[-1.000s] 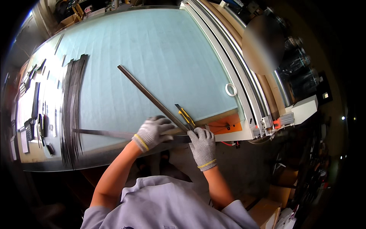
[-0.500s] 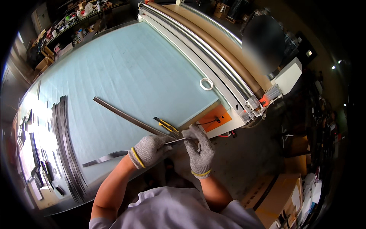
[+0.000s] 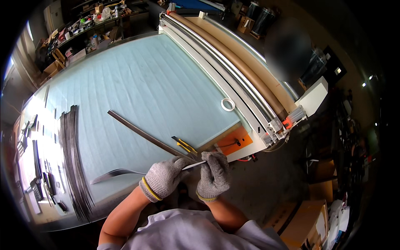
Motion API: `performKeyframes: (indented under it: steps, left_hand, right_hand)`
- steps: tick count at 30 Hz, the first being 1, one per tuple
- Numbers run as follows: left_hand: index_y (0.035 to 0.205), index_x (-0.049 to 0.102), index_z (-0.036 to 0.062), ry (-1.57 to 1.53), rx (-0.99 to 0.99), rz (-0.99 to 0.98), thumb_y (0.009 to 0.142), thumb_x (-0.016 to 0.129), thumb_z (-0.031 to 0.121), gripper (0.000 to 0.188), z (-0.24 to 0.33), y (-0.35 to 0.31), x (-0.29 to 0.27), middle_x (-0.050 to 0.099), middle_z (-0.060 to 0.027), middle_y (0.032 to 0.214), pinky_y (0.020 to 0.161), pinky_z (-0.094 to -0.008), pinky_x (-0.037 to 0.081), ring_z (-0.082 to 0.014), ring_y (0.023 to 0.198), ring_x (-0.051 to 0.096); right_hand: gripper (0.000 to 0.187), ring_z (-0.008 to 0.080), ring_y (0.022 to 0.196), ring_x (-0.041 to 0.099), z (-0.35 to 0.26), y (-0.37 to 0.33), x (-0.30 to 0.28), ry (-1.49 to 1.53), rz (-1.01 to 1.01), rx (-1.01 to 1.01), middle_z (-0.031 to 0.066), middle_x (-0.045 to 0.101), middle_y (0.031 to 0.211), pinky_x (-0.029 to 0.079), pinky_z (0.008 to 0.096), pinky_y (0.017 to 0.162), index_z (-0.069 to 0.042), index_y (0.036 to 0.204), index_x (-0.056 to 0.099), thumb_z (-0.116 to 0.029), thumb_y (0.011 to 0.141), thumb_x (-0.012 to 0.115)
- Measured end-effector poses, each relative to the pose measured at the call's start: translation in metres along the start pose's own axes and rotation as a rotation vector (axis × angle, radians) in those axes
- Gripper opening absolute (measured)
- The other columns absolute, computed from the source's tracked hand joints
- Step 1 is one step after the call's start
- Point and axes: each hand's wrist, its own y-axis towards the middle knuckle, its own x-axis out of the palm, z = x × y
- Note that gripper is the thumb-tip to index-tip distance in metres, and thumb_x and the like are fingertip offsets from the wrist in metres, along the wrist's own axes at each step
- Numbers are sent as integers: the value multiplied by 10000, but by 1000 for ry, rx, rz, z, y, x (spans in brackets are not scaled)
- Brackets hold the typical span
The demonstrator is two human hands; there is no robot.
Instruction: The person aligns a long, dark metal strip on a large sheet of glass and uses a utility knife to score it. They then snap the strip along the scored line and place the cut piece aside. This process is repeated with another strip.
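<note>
Both my hands wear grey knit gloves with yellow cuffs. A thin strip (image 3: 118, 171) curves up off the near part of the table to my left hand (image 3: 162, 178), which is closed on it. Between the gloves a short pale length shows, seemingly the same strip. My right hand (image 3: 214, 175) pinches its end with thumb and fingers. Just beyond my hands, a yellow utility knife (image 3: 186, 146) lies on the table. Beside it rests a long dark strip (image 3: 143, 134), its near end reaching toward the gloves.
A pale blue-green sheet covers the large table (image 3: 137, 79). Several dark strips (image 3: 73, 158) lie bundled at left, near a calculator (image 3: 36, 188). A white tape ring (image 3: 228, 104) sits by the roller machine (image 3: 233, 71) on the right. An orange plate (image 3: 236, 141) is at the corner; cardboard boxes (image 3: 302, 221) stand lower right.
My right hand has turned and come lower, its fingers now closed over the strip's end. My left hand has shifted slightly nearer with the strip, whose part over the table now arches more.
</note>
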Motion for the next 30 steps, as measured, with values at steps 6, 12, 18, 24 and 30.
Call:
performKeyframes:
  steps: [6, 12, 18, 24, 30]
  left_hand:
    - [1093, 643, 59, 71, 34, 74, 857, 623, 127, 246, 1, -3, 2, 633, -184, 949, 722, -480, 523, -418, 848, 630]
    - [1083, 638, 82, 152, 29, 106, 757, 638, 68, 326, 8, -6, 7, 627, -153, 979, 725, -489, 526, -394, 872, 630]
    - [1100, 632, 77, 182, 28, 136, 743, 629, 55, 358, 16, -7, 8, 628, -160, 982, 737, -491, 524, -397, 887, 630]
    - [1098, 628, 70, 136, 19, 128, 766, 636, 76, 332, 14, -9, 9, 628, -173, 974, 740, -495, 521, -412, 880, 627]
    - [1084, 624, 58, 90, -9, 129, 793, 634, 86, 292, 14, -10, 10, 632, -186, 961, 733, -501, 518, -426, 857, 630]
  right_hand:
    - [399, 314, 971, 661, -5, -14, -3, 125, -43, 198, 239, 656, 1157, 550, 422, 870, 75, 1292, 560, 10, 906, 640]
    - [604, 292, 1015, 675, -23, -3, -1, 308, -63, 287, 243, 636, 1222, 555, 396, 896, 91, 1403, 455, -40, 877, 721]
    - [651, 314, 1068, 666, -28, -9, -2, 241, -96, 341, 267, 630, 1220, 543, 402, 914, 118, 1423, 412, -35, 870, 720]
    - [649, 318, 1082, 668, -31, -8, -2, 313, -102, 383, 279, 641, 1201, 535, 397, 931, 126, 1432, 395, -10, 877, 702]
    - [645, 315, 1090, 668, -31, -9, -2, 315, -116, 410, 273, 645, 1200, 536, 393, 931, 124, 1436, 394, -7, 885, 704]
